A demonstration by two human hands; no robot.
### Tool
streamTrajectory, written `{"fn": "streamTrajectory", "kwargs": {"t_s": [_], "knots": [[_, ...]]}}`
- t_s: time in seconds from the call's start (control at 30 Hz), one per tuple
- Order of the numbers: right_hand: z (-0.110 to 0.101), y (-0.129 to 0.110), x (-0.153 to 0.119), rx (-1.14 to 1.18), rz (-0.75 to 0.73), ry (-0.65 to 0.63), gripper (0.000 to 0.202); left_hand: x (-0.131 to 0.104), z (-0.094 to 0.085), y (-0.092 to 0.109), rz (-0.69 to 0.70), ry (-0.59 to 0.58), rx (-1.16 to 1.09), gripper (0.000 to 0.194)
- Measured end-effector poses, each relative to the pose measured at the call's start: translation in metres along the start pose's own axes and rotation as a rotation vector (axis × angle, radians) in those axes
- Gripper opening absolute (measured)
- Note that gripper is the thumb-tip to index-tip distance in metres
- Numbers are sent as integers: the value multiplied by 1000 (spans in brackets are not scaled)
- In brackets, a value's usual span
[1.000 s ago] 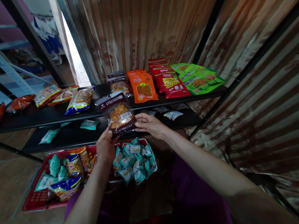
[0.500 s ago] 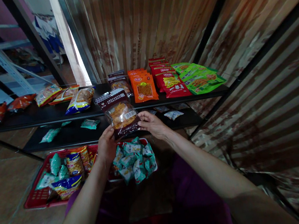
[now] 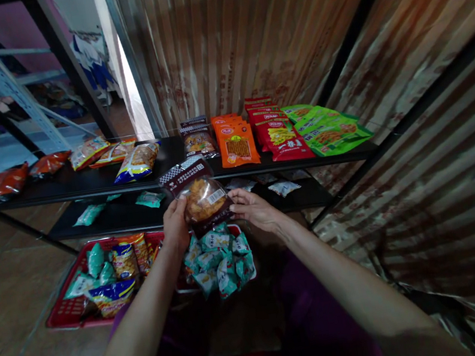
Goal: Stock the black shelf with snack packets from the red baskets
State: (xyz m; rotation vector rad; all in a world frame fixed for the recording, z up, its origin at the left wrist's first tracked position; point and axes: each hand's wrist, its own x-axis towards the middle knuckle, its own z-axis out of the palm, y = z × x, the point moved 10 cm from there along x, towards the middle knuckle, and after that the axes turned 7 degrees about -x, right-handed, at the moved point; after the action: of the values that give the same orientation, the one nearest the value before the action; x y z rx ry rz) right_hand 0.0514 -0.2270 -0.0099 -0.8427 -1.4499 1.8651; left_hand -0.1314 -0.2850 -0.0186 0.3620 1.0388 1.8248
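Note:
Between my two hands is a dark brown snack packet (image 3: 200, 199) with a clear window and a barcode, tilted, in front of the shelf edge. My left hand (image 3: 176, 221) is closed on its left side, thumb on the front. My right hand (image 3: 254, 205) pinches its lower right corner. Behind it, similar brown packets (image 3: 197, 139) stand on the upper shelf (image 3: 177, 176), beside orange packets (image 3: 236, 145), red packets (image 3: 278, 134) and green packets (image 3: 329, 129). Just below my hands, several small teal packets (image 3: 224, 262) fill part of a red basket.
Chip bags (image 3: 137, 161) and orange bags (image 3: 8, 183) lie on the upper shelf's left side. The lower shelf (image 3: 197, 209) holds small teal and white packets. A red basket (image 3: 66, 310) of mixed snacks stands at lower left. Black posts (image 3: 355, 173) and a curtain (image 3: 425, 183) bound the right.
The brown packet has come down and away from the upper shelf's edge, with both hands still on it. The whole view has shifted slightly.

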Motion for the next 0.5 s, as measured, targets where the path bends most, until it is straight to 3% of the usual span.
{"fn": "streamTrajectory", "kwargs": {"t_s": [0.23, 0.5], "knots": [[-7, 10, -1, 61, 26, 10, 37, -5, -2, 7, 67, 87, -91, 37], [-16, 4, -2, 23, -14, 94, 30, -6, 1, 6, 51, 54, -71, 29]]}}
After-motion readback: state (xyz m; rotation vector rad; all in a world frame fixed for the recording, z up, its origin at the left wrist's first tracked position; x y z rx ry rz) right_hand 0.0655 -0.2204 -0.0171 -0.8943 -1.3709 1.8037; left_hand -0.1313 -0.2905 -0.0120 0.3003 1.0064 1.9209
